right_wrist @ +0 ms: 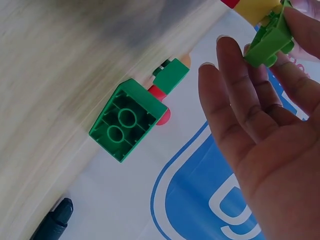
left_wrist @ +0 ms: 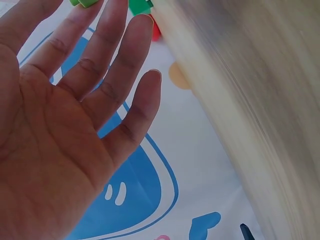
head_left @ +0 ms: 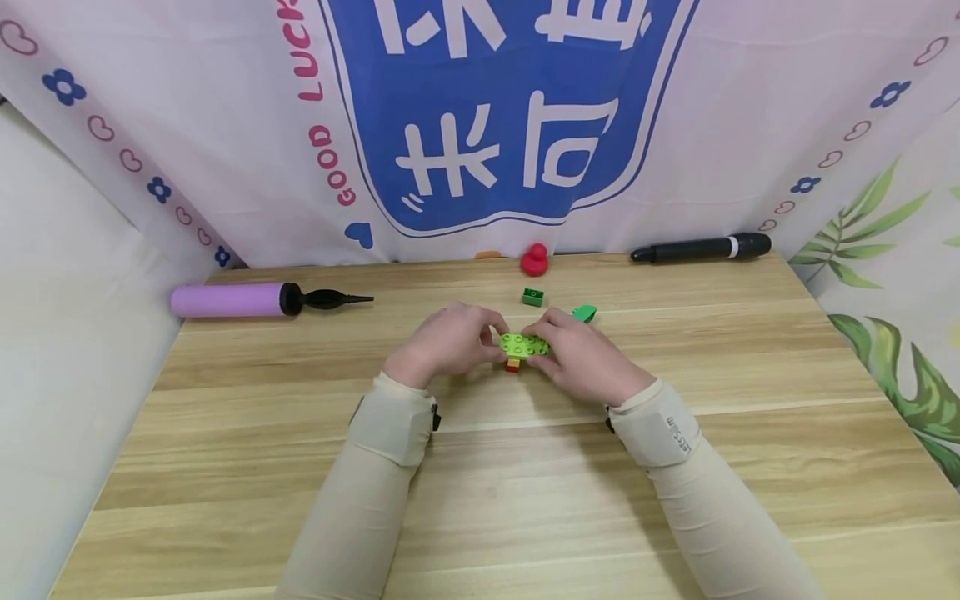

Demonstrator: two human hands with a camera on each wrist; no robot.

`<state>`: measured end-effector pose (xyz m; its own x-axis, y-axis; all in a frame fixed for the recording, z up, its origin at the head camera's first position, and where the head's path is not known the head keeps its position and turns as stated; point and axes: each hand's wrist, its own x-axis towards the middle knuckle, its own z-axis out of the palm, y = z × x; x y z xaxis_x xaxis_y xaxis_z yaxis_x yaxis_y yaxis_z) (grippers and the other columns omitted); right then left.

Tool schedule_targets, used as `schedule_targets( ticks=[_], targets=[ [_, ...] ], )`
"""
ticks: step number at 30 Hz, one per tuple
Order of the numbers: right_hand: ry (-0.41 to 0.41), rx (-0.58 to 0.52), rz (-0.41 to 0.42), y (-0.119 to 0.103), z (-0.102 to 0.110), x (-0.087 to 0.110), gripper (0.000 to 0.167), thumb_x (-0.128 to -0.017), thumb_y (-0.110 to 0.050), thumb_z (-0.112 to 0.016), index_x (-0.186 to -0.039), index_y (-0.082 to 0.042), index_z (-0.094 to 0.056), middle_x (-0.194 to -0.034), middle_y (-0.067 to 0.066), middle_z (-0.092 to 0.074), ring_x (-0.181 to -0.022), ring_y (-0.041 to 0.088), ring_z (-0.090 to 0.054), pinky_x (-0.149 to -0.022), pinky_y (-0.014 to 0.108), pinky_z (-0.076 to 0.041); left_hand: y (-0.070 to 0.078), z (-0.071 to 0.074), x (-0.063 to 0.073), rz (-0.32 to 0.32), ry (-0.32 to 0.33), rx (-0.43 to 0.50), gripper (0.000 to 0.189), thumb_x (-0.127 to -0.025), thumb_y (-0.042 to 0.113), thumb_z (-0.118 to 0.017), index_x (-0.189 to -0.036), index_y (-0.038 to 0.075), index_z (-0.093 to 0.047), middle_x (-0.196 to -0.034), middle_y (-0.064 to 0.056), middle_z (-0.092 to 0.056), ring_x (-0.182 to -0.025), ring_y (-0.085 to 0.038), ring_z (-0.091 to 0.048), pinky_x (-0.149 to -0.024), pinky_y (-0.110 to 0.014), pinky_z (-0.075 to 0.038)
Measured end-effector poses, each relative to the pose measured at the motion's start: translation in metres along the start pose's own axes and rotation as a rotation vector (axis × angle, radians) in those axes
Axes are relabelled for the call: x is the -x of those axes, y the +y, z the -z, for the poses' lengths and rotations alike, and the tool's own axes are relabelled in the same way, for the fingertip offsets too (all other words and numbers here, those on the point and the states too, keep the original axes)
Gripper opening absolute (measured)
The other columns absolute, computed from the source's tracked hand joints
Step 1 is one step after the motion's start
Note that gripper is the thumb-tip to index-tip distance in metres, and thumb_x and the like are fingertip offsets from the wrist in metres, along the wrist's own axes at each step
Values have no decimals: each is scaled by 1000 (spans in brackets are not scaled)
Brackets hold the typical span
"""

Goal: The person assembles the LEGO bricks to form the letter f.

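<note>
Both hands hold a light green building brick (head_left: 523, 345) with round studs on top. My left hand (head_left: 456, 343) pinches its left end, and my right hand (head_left: 588, 357) pinches its right end between thumb and fingers. Beneath it a yellow brick (right_wrist: 254, 10) shows, with a red piece (right_wrist: 229, 2) under that. In the left wrist view only a bit of the light green brick (left_wrist: 84, 2) appears at the top edge, beyond the left hand (left_wrist: 65, 125). The right hand's other fingers (right_wrist: 240, 90) stretch out beside the brick in the right wrist view.
Beyond the hands sit a dark green brick (head_left: 533, 297) and a red rounded piece (head_left: 535, 260). A green piece (head_left: 585, 312) lies by the right hand. A purple hand pump (head_left: 232, 300) is at the left, a black pen-shaped object (head_left: 701, 249) at the back right.
</note>
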<state>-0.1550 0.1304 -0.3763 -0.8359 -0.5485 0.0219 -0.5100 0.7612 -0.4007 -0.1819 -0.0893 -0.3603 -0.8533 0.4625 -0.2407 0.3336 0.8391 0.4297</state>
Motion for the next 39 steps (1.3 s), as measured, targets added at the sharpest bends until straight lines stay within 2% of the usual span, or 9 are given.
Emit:
schedule_targets(
  ticks=[18, 21, 28, 39],
  targets=[
    [4, 13, -4, -2, 0, 1, 40, -101, -23, -74, -138, -8, -69, -120, 7, -64, -100, 20, -65, -91, 43, -58, 0, 0, 1, 22, -26, -3, 31, -98, 29, -79, -128, 21, -74, -98, 2, -72, -86, -18, -63, -83, -37, -52],
    [-2, 6, -14, -2, 0, 1, 40, -101, -23, -74, -139, -9, -69, -120, 6, -64, -101, 20, -65, -92, 42, -58, 0, 0, 1, 23, -24, -8, 31, -98, 28, -79, -127, 21, -74, -98, 2, -71, -87, -18, -63, -84, -37, -52],
    [-23, -6, -30, 2, -1, 0, 40, -101, -24, -75, -137, -8, -69, -128, 8, -66, -114, 25, -67, -103, 48, -56, 3, 1, 3, 34, -24, -9, 30, -98, 30, -79, -127, 21, -73, -97, 2, -70, -86, -19, -63, -82, -36, -51],
    [-19, -1, -23, 3, -2, -1, 41, -100, -25, -76, -136, -8, -70, -126, 9, -66, -110, 24, -68, -99, 46, -58, 6, 2, 3, 42, -32, -17, 34, -98, 30, -79, -130, 20, -72, -97, 2, -70, -85, -19, -62, -82, -36, -51]
  ],
)
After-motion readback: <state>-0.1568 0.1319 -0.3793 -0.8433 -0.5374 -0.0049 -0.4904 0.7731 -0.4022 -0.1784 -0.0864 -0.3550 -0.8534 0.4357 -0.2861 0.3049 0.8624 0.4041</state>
